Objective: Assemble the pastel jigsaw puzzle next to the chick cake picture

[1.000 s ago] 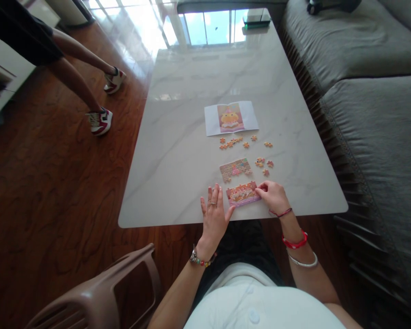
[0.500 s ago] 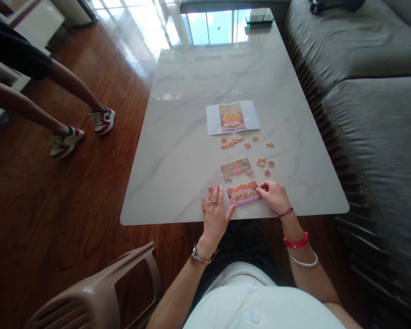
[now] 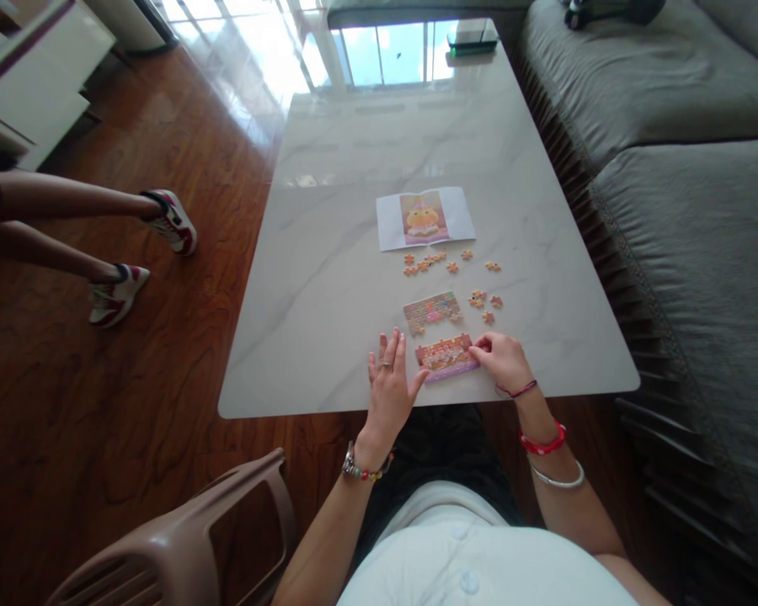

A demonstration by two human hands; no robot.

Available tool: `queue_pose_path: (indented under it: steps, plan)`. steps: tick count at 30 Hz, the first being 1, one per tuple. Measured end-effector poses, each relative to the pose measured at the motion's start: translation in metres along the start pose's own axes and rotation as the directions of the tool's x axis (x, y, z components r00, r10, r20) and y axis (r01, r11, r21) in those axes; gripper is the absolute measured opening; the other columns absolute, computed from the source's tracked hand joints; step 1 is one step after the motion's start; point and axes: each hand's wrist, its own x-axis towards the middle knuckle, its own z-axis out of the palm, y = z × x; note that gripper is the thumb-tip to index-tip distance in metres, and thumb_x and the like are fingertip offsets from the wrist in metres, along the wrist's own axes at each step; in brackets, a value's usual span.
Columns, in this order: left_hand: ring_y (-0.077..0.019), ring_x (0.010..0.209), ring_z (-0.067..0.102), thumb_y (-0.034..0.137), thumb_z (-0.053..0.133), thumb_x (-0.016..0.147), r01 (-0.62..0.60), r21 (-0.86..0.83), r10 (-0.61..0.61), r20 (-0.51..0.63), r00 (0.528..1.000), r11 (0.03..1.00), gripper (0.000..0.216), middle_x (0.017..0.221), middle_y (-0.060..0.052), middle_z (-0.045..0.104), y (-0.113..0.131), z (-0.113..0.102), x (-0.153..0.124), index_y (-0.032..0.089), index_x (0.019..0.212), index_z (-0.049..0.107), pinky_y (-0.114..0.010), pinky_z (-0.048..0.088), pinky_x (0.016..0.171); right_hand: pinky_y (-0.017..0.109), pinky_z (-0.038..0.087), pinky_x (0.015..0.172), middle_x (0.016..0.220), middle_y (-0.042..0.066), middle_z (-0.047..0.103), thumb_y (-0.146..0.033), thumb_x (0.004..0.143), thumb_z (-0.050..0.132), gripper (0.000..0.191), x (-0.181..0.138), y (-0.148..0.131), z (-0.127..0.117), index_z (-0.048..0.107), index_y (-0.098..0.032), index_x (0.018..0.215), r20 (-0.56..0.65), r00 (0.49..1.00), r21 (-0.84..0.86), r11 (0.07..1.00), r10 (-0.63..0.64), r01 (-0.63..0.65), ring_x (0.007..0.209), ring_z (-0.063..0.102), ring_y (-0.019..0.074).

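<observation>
My left hand (image 3: 390, 381) lies with fingers spread on the table, its thumb at the left edge of a partly joined jigsaw section (image 3: 442, 357) with a pink and purple lower border. My right hand (image 3: 503, 362) is closed in a pinch on a puzzle piece at that section's right edge; the fingertips hide most of the piece. Just above lies a second joined jigsaw section (image 3: 433, 312), beige with a pink figure. Loose puzzle pieces (image 3: 478, 299) sit to its right, and a row of orange pieces (image 3: 424, 264) lies farther up.
A folded sheet with a printed picture (image 3: 424, 217) rests on the marble-look table (image 3: 328, 295). A dark device (image 3: 473, 40) is at the far end. A plastic chair (image 3: 183, 530) stands at lower left, a grey sofa (image 3: 688, 219) at right. Another person's legs (image 3: 82, 195) show at left.
The other person's legs have shifted at the left. My left hand has slid slightly left and away from the jigsaw section. My right hand keeps its pinch at the edge.
</observation>
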Motion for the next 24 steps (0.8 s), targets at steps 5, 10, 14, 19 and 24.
queue_pose_path:
  steps: [5, 10, 14, 19, 24]
  plan:
    - [-0.0227, 0.127, 0.012, 0.039, 0.041, 0.08, -0.003, 0.0, 0.003, -0.002, 1.0, 1.0, 0.06, 0.134, -0.015, 0.028, -0.001, 0.0, 0.0, 0.013, 0.13, 0.019, -0.045, 0.022, 0.099, 0.021, 0.035, 0.056, 0.061, 0.001, 0.062, -0.028, 0.066, 0.052, 0.015, 0.0, -0.001, -0.001, 0.062, -0.017, 0.065, 0.004, 1.0, -0.002, 1.0, -0.003, 0.003, 0.061, 0.055, 0.0121]
    - [-0.0219, 0.127, 0.009, 0.036, 0.041, 0.08, -0.044, 0.003, 0.044, 0.03, 0.999, 0.999, 0.058, 0.135, -0.012, 0.026, 0.003, 0.001, 0.003, 0.014, 0.13, 0.022, -0.044, 0.02, 0.1, 0.021, 0.035, 0.056, 0.06, 0.001, 0.062, -0.028, 0.066, 0.053, 0.014, 0.0, -0.001, -0.002, 0.062, -0.017, 0.064, 0.002, 1.0, -0.018, 1.0, -0.016, 0.016, 0.06, 0.055, 0.0118]
    - [-0.0224, 0.127, 0.01, 0.037, 0.044, 0.079, -0.01, 0.002, 0.01, -0.006, 1.0, 1.0, 0.061, 0.135, -0.012, 0.026, 0.0, -0.004, 0.011, 0.013, 0.13, 0.02, -0.045, 0.02, 0.1, 0.021, 0.035, 0.055, 0.061, 0.001, 0.062, -0.027, 0.066, 0.052, 0.015, 0.0, -0.001, -0.002, 0.062, -0.017, 0.064, 0.01, 1.0, -0.017, 1.0, -0.016, 0.016, 0.059, 0.055, 0.0116]
    - [-0.0227, 0.127, 0.011, 0.038, 0.047, 0.077, 0.003, 0.015, -0.003, -0.013, 1.0, 1.0, 0.064, 0.134, -0.013, 0.028, -0.009, -0.009, 0.013, 0.015, 0.13, 0.02, -0.045, 0.022, 0.099, 0.021, 0.035, 0.055, 0.061, 0.002, 0.062, -0.028, 0.066, 0.053, 0.015, 0.0, -0.001, -0.003, 0.062, -0.017, 0.064, 0.014, 1.0, -0.019, 1.0, -0.009, 0.009, 0.059, 0.055, 0.0118]
    - [-0.0238, 0.127, 0.013, 0.037, 0.048, 0.077, 0.04, 0.01, -0.04, 0.001, 0.999, 0.999, 0.064, 0.133, -0.014, 0.029, -0.015, -0.01, 0.01, 0.015, 0.13, 0.02, -0.046, 0.024, 0.098, 0.021, 0.035, 0.054, 0.06, 0.001, 0.062, -0.028, 0.066, 0.053, 0.015, 0.0, 0.0, -0.003, 0.062, -0.017, 0.064, 0.014, 1.0, -0.013, 1.0, -0.011, 0.011, 0.059, 0.055, 0.0119]
